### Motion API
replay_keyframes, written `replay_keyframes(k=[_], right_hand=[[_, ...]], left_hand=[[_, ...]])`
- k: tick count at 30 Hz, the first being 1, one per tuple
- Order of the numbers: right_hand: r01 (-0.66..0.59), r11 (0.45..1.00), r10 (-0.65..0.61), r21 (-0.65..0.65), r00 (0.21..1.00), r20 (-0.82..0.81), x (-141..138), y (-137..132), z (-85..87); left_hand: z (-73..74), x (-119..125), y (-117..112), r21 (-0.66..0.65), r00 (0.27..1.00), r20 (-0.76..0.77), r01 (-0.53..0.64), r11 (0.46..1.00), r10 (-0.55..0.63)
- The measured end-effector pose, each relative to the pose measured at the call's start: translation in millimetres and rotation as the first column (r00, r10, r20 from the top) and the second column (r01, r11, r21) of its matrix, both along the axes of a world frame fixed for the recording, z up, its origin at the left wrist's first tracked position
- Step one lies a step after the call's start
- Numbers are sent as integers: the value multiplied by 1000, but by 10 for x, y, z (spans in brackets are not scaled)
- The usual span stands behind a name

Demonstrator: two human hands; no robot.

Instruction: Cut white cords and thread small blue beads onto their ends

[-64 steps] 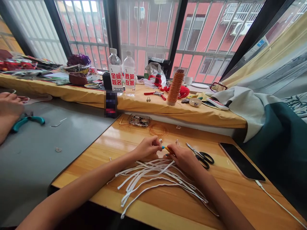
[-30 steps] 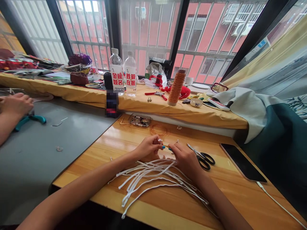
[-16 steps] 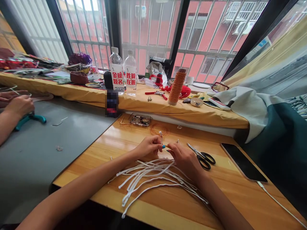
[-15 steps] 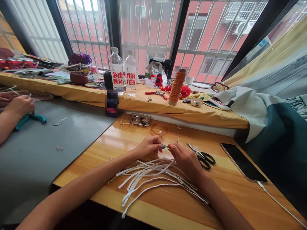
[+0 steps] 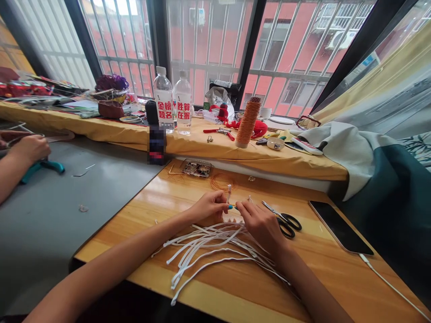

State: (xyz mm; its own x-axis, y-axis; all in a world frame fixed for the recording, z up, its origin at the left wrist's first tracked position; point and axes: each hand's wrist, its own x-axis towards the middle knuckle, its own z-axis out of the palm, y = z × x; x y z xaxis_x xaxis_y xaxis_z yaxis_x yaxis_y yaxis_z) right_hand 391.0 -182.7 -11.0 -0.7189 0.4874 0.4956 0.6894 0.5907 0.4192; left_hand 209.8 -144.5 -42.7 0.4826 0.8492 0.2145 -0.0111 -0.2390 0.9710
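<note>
My left hand (image 5: 207,208) and my right hand (image 5: 261,224) meet over the wooden table (image 5: 336,278). The left hand pinches the end of a white cord (image 5: 229,192) that sticks up between thumb and finger. My right hand's fingertips pinch close against it, on a thin orange thread too small to make out clearly. A bundle of several white cords (image 5: 208,251) lies under both hands and fans toward me. Loose orange thread (image 5: 220,181) is coiled just beyond the hands.
Black scissors (image 5: 284,220) lie right of my right hand, a phone (image 5: 340,226) with a white cable further right. A small metal tray (image 5: 195,168), an orange thread spool (image 5: 247,122) and two water bottles (image 5: 171,102) stand behind. Another person's hand (image 5: 28,148) works by teal pliers (image 5: 42,168).
The white cord end in my left hand has risen and now sticks upright. My right fingertips stay pinched against it. The other person's hand shifted slightly at the far left.
</note>
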Motion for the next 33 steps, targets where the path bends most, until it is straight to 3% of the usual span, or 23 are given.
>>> replay_keyframes(k=[9, 13, 27, 30, 33], right_hand=[[30, 999, -31, -14, 997, -77, 2, 27, -8], [7, 1000, -6, 12, 997, -76, -6, 29, -5], [-21, 997, 27, 74, 997, -78, 35, 41, -27], [-34, 997, 39, 63, 996, -86, 26, 36, -26], [-38, 998, 42, 51, 995, -94, 21, 32, -19]], left_hand=[[-44, 19, 24, -38, 1000, 16, -18, 999, 19], [1, 7, 7, -42, 999, -6, -40, 998, 39], [12, 4, 7, -147, 996, 50, 82, 986, -75], [46, 15, -3, -164, 998, 62, 24, 986, -14], [64, 5, 3, -127, 988, 15, -152, 980, 155]])
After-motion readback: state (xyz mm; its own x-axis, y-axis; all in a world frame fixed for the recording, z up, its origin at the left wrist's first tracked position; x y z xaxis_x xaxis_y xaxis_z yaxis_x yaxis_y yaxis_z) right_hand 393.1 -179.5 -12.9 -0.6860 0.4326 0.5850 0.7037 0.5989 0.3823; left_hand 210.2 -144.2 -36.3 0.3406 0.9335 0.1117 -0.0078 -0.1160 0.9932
